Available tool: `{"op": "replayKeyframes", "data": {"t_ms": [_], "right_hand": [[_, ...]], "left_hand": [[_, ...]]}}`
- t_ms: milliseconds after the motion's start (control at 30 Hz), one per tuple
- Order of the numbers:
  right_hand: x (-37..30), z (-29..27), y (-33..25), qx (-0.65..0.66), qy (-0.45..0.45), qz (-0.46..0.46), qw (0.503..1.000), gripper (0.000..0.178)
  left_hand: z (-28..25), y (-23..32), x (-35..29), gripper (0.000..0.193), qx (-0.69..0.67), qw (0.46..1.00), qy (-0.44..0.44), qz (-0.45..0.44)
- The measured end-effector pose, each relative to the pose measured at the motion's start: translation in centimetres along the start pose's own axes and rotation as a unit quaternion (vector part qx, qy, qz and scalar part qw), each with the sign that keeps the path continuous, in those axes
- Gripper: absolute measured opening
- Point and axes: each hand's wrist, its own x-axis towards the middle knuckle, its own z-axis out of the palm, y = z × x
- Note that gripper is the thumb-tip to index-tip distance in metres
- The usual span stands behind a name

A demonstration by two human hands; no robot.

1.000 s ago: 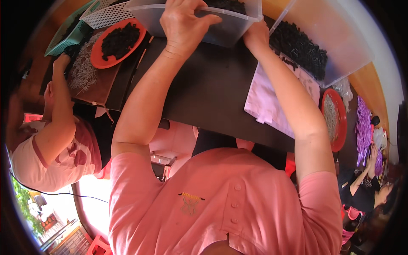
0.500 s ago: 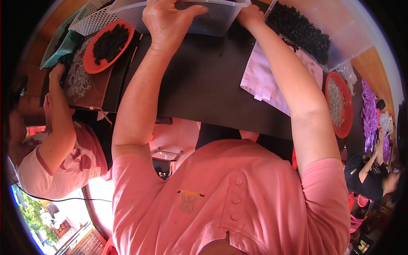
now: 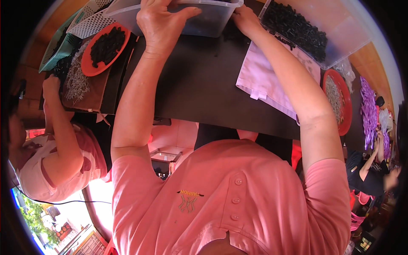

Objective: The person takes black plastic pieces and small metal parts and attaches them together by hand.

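Spanning the middle, dark table (image 3: 195,89), near edge toward the person's body. Next down, clear bin (image 3: 204,23), at the far edge of the surface, top of view, partly cut off. Long axis runs left to right, roughly along the table's near edge; resting or lifted, can't tell. Second bin (image 3: 344,34), see-through, black short pieces (image 3: 293,29) inside, at the far right corner. Pink cloth (image 3: 255,78) below it, toward the near edge, partly under the right forearm. Orange-red tray (image 3: 347,112) with pale bits, right edge. Orange-red plate (image 3: 87,66) with dark pieces, past the left end of the bare stretch.

Hands, smaller. Left hand (image 3: 158,21) at the bin's near rim, left of its middle; thumb spread wide, pointing right along the rim, fingertips out of view. Clamped or just resting, can't tell. Right hand (image 3: 246,20) at the near right corner of the clear bin, fingers mostly hidden; grip can't be told. It sits in the gap between both bins.

Key relation: clear bin lies between the hands, directly beyond the left one and to the left of the right one. Left overlaps the near rim; right is at the end, contact unclear.
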Motion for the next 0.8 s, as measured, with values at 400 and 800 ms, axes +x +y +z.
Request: {"op": "replayKeyframes", "data": {"t_ms": [400,800], "right_hand": [[-3.8,-0.9,1.0,-0.013,-0.004,-0.18,0.984,0.037],[-7.4,-1.4,1.0,0.029,-0.008,-0.26,0.965,0.045]], "left_hand": [[0.2,0.0,0.0,0.03,0.004,1.0,0.001,0.016],[0.9,-2.0,-0.5,0.03,0.046,0.992,-0.004,0.12]]}}
